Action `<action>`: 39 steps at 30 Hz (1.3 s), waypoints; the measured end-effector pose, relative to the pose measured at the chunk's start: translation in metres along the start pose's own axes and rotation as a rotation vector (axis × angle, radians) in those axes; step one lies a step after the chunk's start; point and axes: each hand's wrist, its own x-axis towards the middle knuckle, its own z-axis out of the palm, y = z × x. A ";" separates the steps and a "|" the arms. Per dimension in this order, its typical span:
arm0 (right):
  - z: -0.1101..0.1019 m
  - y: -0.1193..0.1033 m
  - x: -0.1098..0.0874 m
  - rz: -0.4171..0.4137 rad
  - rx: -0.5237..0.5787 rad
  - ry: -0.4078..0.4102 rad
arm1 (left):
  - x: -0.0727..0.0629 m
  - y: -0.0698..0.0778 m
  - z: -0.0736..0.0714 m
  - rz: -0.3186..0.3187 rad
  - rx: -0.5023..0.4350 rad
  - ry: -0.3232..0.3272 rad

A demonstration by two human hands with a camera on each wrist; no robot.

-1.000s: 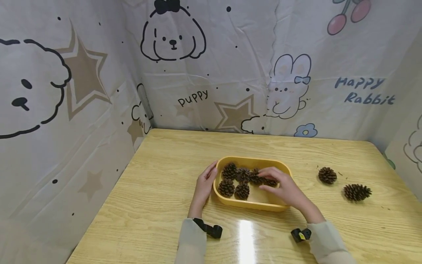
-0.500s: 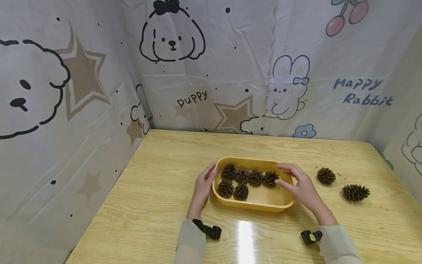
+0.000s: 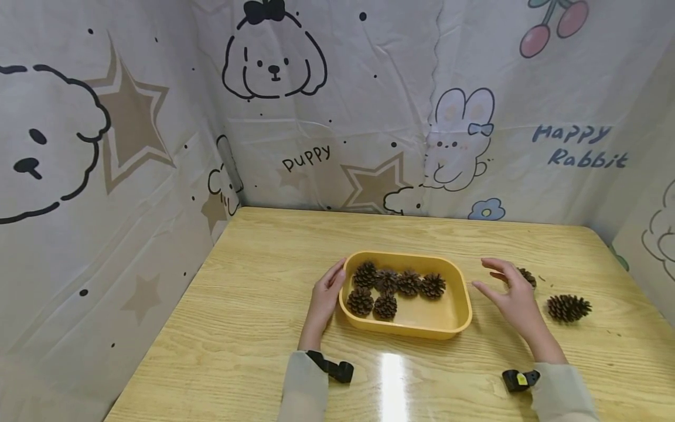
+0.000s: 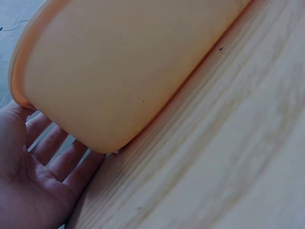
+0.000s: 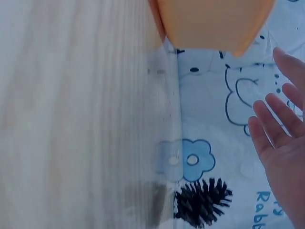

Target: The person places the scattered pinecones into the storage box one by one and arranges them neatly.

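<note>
My left hand [image 3: 325, 296] rests against the left end of a yellow oblong bin [image 3: 406, 329]. In the left wrist view, the fingers [image 4: 71, 157] lie along the bin's end wall, with the thumb up by the rim. Several brown pine cones [image 3: 408, 283] sit inside the bin, mostly toward its left and back. My right hand [image 3: 517, 299] is in the air just right of the bin, fingers spread and holding nothing. It partly hides a pine cone [image 3: 529, 279] on the table behind it.
Another, longer pine cone [image 3: 569, 308] lies on the wooden table [image 3: 253, 293] at the right. Small dark crumbs are scattered near the loose cones. A printed cloth [image 3: 295, 129] hangs behind and at the sides of the table.
My right hand has come out of the bin and moved right, toward the loose cones, leaving a pine cone in the bin uncovered. The left hand stays at the bin's end.
</note>
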 end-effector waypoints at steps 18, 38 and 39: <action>-0.028 0.035 -0.002 0.232 -0.153 0.058 | -0.005 0.009 -0.001 0.005 0.018 -0.008; -0.031 0.050 0.001 0.338 -0.322 -0.115 | -0.003 0.001 0.000 -0.005 0.015 0.002; -0.031 0.050 0.001 0.343 -0.323 -0.123 | -0.003 0.002 0.000 0.001 0.017 0.001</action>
